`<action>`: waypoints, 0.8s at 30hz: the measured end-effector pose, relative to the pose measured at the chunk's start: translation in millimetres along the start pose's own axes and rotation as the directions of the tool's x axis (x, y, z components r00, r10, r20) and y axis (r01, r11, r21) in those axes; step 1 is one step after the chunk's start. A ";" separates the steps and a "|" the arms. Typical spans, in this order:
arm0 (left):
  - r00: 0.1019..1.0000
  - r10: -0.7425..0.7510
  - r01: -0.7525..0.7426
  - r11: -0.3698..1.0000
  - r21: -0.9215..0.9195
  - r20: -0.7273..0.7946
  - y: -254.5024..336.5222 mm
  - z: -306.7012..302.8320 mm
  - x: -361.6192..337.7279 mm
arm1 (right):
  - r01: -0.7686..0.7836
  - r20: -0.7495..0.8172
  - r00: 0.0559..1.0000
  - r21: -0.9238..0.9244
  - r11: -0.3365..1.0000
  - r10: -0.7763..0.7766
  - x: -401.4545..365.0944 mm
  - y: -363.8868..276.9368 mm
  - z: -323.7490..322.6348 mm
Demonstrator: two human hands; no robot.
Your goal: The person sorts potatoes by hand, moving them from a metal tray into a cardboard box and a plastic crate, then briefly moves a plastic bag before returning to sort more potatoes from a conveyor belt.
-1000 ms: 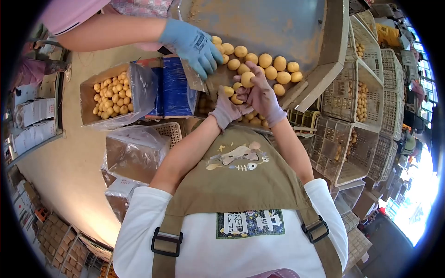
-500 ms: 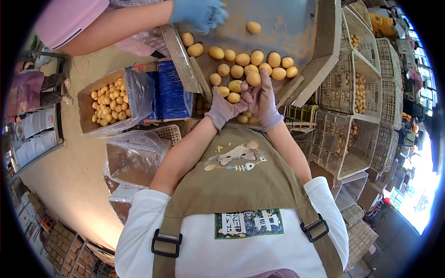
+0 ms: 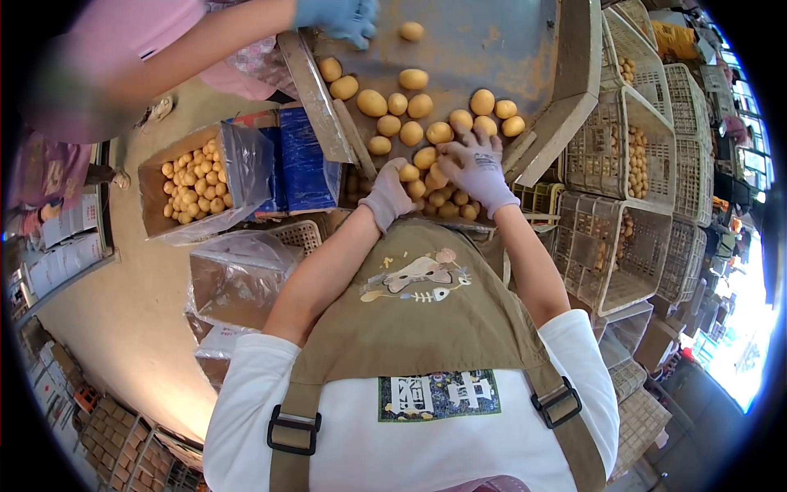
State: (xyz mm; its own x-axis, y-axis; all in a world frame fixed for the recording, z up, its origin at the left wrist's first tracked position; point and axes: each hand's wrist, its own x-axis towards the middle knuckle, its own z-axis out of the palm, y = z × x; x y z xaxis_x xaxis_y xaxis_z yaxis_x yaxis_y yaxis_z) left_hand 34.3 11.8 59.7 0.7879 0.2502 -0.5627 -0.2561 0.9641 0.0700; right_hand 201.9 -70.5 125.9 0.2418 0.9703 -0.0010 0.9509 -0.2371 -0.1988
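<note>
Small yellow potatoes [image 3: 411,132] lie loose across the lower end of a metal sorting tray [image 3: 516,49], and more are heaped at its narrow mouth just beyond my apron. My left hand [image 3: 387,197], in a pale glove, is at the left side of the mouth, touching a potato [image 3: 408,172]; its fingers are mostly hidden behind the potatoes. On the right, my right hand [image 3: 482,174], also gloved, reaches over the potatoes at the mouth. Its fingers are spread, with the tips touching potatoes, and no grip on one shows.
A co-worker's blue-gloved hand [image 3: 338,18] is over the tray's upper left. To the left stands a plastic-lined box [image 3: 246,168] of potatoes, with another lined box [image 3: 225,283] below. Stacked plastic crates [image 3: 590,156], some holding potatoes, line the right. Wooden boards [image 3: 316,98] edge the tray.
My hands have moved apart; the potato my right hand held up is no longer in its grip. Several potatoes have shifted on the tray. The co-worker's hand has moved slightly left.
</note>
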 end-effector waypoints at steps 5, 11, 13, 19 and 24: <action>0.995 0.095 -0.090 0.989 0.119 -0.036 2.2 3.1 -6.9 | 0.051 -0.149 0.988 0.081 0.995 -0.038 16.5 -8.5 -4.0; 0.987 0.057 -0.057 0.998 0.010 -0.151 4.5 7.2 -6.5 | 0.235 0.071 0.970 -0.012 0.972 -0.234 29.8 -21.9 23.4; 0.945 0.174 -0.111 0.967 0.228 -0.276 -0.1 15.8 -24.6 | 0.217 0.112 0.973 -0.140 0.966 -0.202 33.7 -14.5 29.6; 0.955 0.192 -0.050 0.857 0.513 -0.227 4.3 -75.4 -93.4 | 0.174 0.084 0.983 -0.169 0.970 -0.162 33.0 -14.4 40.0; 0.737 0.493 0.025 0.663 0.748 -0.462 14.5 -170.4 -189.3 | 0.195 0.026 0.981 -0.181 0.964 -0.194 33.8 -12.0 48.1</action>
State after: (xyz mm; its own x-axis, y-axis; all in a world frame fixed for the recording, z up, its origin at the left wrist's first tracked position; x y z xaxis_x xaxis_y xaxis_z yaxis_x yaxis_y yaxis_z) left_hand -214.0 -36.7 26.8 0.1958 0.6191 -0.7606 0.2687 0.7120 0.6487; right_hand 189.4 -32.6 81.1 0.0478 0.9988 0.0117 0.9988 -0.0476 -0.0143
